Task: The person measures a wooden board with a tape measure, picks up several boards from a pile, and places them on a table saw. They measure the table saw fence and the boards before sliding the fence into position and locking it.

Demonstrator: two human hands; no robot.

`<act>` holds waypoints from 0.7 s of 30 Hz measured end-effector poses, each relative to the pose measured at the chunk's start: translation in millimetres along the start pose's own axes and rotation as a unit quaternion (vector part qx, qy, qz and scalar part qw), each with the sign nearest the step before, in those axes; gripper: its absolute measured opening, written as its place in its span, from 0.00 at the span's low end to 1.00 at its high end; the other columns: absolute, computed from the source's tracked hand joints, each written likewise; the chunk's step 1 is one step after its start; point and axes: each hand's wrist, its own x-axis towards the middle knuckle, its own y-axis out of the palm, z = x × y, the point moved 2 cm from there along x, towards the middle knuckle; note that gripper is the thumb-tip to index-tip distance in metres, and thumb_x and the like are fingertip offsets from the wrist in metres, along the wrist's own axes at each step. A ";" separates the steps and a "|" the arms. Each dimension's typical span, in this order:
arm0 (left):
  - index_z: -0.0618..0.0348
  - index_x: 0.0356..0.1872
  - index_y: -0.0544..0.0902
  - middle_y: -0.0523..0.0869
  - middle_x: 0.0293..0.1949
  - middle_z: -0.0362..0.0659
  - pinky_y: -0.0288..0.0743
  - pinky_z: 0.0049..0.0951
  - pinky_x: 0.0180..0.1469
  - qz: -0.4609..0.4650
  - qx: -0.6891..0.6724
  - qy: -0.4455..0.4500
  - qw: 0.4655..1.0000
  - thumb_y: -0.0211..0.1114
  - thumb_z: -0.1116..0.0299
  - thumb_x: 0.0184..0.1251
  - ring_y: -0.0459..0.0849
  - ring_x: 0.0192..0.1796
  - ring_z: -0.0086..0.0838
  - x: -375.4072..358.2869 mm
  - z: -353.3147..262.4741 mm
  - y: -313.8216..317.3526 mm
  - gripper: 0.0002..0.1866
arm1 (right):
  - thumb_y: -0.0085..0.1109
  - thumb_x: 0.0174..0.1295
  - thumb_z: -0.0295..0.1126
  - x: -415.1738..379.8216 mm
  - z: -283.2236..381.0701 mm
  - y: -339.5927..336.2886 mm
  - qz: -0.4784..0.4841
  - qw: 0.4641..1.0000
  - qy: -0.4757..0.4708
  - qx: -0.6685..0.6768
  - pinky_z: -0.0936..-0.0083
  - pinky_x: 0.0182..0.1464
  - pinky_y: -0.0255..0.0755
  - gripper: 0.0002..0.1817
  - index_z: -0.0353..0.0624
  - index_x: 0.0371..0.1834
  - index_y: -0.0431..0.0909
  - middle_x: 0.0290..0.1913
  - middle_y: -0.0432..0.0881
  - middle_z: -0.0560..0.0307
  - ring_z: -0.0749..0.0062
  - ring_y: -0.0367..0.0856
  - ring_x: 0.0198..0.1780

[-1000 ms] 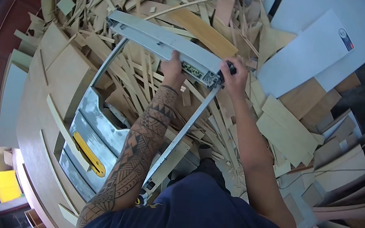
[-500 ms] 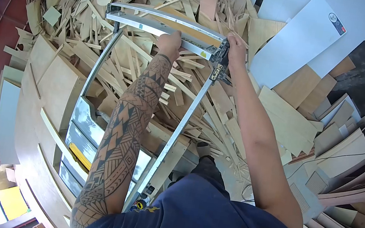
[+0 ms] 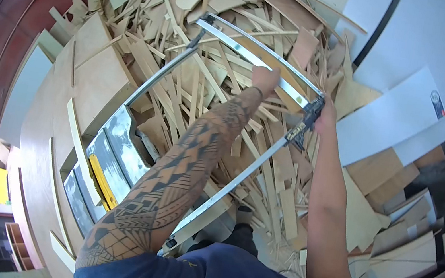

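A silver metal fence (image 3: 236, 50), like a table saw's rip fence, spans two metal rails. My left hand (image 3: 266, 80) is closed on its near bar, towards the right end. At that end, my right hand (image 3: 326, 119) grips the black end bracket (image 3: 311, 114); its fingers are partly hidden behind the bracket. The near rail (image 3: 245, 178) runs down towards my body, and the far rail (image 3: 166, 71) slopes down to a shiny grey metal table (image 3: 110, 161). My tattooed left forearm covers part of that table.
Below and beyond the fence lies a big heap of wood offcuts (image 3: 207, 88). A large plywood surface (image 3: 56, 114) stands at the left. On the metal table's left edge rests a yellow toothed tool (image 3: 101, 181). White sheets (image 3: 389, 118) lean at the right, above more board scraps (image 3: 411, 225).
The view has turned, so the fence appears further right and lower, tilted more steeply. Both hands remain on the fence and its bracket.
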 end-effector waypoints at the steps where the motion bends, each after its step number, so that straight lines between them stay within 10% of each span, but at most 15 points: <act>1: 0.81 0.60 0.67 0.86 0.43 0.60 0.91 0.48 0.33 -0.067 0.038 0.015 0.997 0.71 0.56 0.64 0.91 0.36 0.45 23.0 16.0 13.5 0.37 | 0.49 0.83 0.51 11.2 -10.3 -7.2 -0.025 0.999 0.018 0.009 0.66 0.36 0.82 0.18 0.49 0.45 0.78 0.32 0.80 0.61 0.69 0.83 0.31; 7: 0.69 0.67 0.56 0.83 0.51 0.60 0.90 0.62 0.45 0.003 -0.017 -0.108 0.994 0.73 0.54 0.61 0.90 0.47 0.50 33.8 16.9 37.6 0.45 | 0.35 0.83 0.63 27.5 -54.5 -40.0 -0.065 0.995 0.032 -0.064 0.69 0.36 0.79 0.29 0.52 0.54 0.79 0.36 0.84 0.62 0.71 0.83 0.33; 13: 0.64 0.71 0.43 0.77 0.59 0.63 0.87 0.70 0.51 0.053 -0.072 -0.174 0.981 0.72 0.52 0.62 0.87 0.51 0.54 41.0 26.4 47.6 0.52 | 0.51 0.77 0.61 -47.2 -87.3 -95.3 -0.084 0.958 -0.053 -0.268 0.67 0.56 0.71 0.38 0.47 0.79 0.67 0.68 0.76 0.54 0.67 0.77 0.58; 19: 0.65 0.74 0.36 0.75 0.61 0.66 0.84 0.69 0.56 0.108 -0.074 -0.126 0.983 0.74 0.45 0.62 0.85 0.57 0.59 19.7 16.3 28.2 0.60 | 0.57 0.76 0.57 -86.3 -138.1 -143.4 -0.217 0.963 0.011 -0.157 0.66 0.62 0.71 0.36 0.44 0.77 0.69 0.68 0.77 0.46 0.62 0.78 0.62; 21: 0.66 0.75 0.35 0.76 0.60 0.66 0.84 0.68 0.56 0.109 -0.075 -0.120 0.984 0.75 0.44 0.63 0.86 0.55 0.57 5.9 24.2 19.8 0.62 | 0.61 0.74 0.58 -51.4 -86.4 -119.9 -0.229 0.883 -0.296 -0.285 0.62 0.68 0.70 0.38 0.39 0.75 0.71 0.68 0.78 0.44 0.56 0.78 0.67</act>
